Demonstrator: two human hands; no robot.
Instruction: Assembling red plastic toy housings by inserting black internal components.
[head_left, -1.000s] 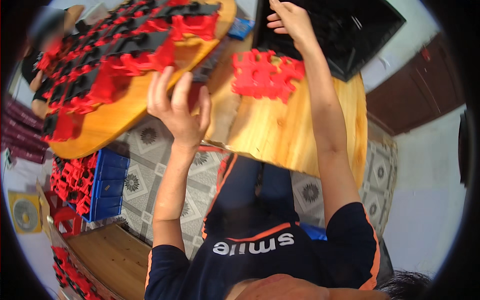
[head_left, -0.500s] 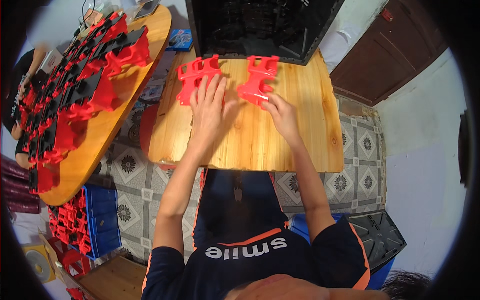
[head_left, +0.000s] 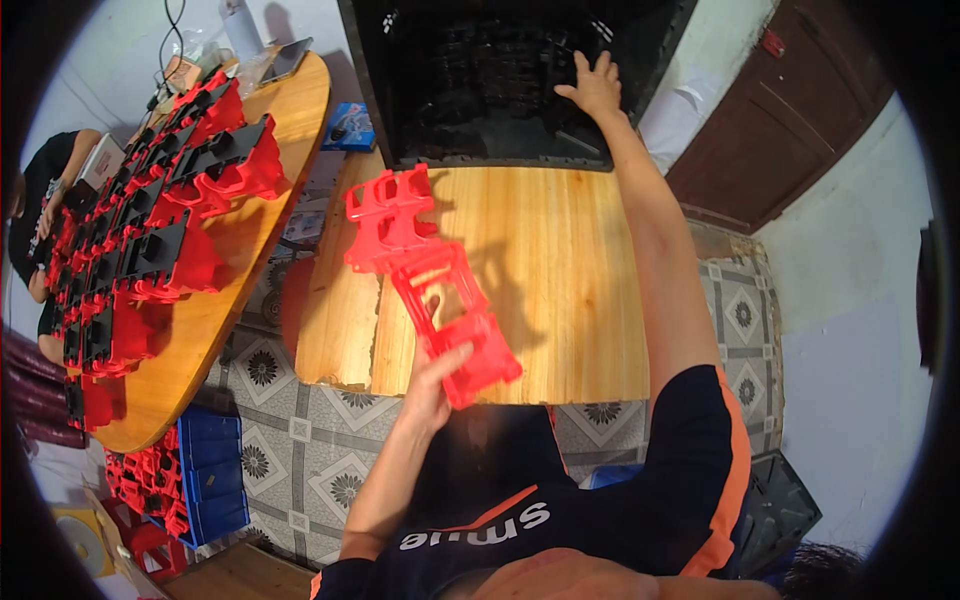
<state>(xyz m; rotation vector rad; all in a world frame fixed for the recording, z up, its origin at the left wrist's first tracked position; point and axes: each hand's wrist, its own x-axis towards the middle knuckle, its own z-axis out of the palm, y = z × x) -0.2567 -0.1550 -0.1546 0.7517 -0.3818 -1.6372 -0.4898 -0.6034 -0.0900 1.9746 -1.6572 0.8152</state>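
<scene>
My left hand (head_left: 432, 388) grips a red plastic frame (head_left: 480, 352) by its near end. The frame is lifted over the near middle of the wooden table and tilted. A second red plastic piece (head_left: 392, 225), with openings through it, stands on the table farther back on the left; the held frame overlaps it in the picture. Out over the large black bin (head_left: 470, 160), my right hand (head_left: 597, 88) reaches with spread fingers and nothing visible in them. Small dark parts inside the bin are too dim to tell apart.
On the left, an orange-brown table (head_left: 215, 335) carries rows of red-and-black assemblies (head_left: 150, 245). Another person (head_left: 50, 200) sits beyond it. Below stands a blue crate (head_left: 213, 475) with red parts. A small blue box (head_left: 350, 127) lies near the bin; a brown door (head_left: 770, 120) is at right.
My left hand has let go of the left red piece and now holds the other frame, brought nearer to me. My right hand has released that frame and moved forward over the black bin.
</scene>
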